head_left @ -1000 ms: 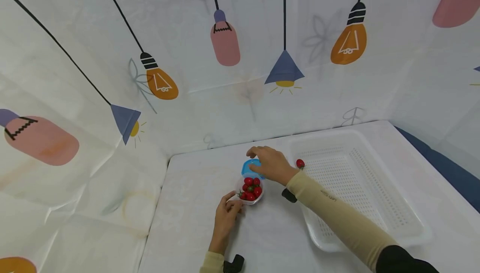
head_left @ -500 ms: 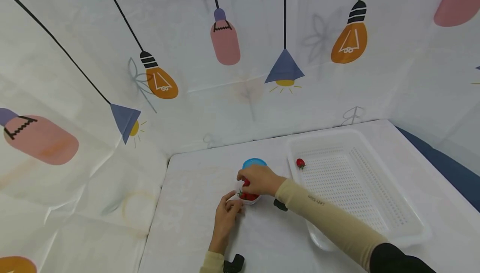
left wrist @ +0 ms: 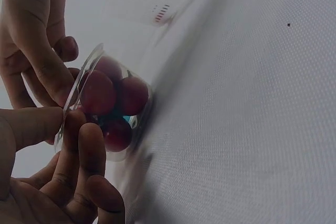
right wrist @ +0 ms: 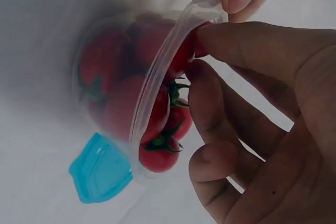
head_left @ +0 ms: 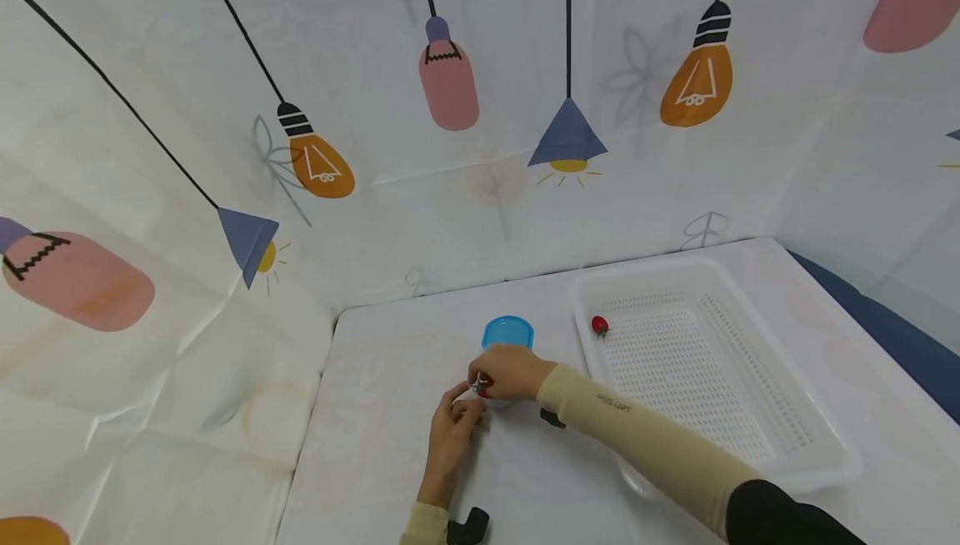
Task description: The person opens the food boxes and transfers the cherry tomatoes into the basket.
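A small clear plastic container (right wrist: 149, 93) with several cherry tomatoes (right wrist: 158, 156) in it stands on the table. In the left wrist view, the left hand (head_left: 450, 432) pinches the container's rim between thumb and fingers. The right hand (head_left: 512, 372) reaches over the container and mostly hides it in the head view. At the rim, its thumb and a finger pinch a cherry tomato (right wrist: 201, 40), as seen in the right wrist view. A blue lid (head_left: 508, 331) lies just behind the container, inner side unclear.
To the right stands a large white perforated basket (head_left: 750, 312), with a single cherry tomato (head_left: 600, 326) near its back left corner. The white-covered table (head_left: 375, 445) meets a patterned cloth backdrop (head_left: 375, 237) along the back and left.
From above the blue lid, the right hand has moved down and left onto the container and taken hold of a cherry tomato. The left hand stays at the rim.
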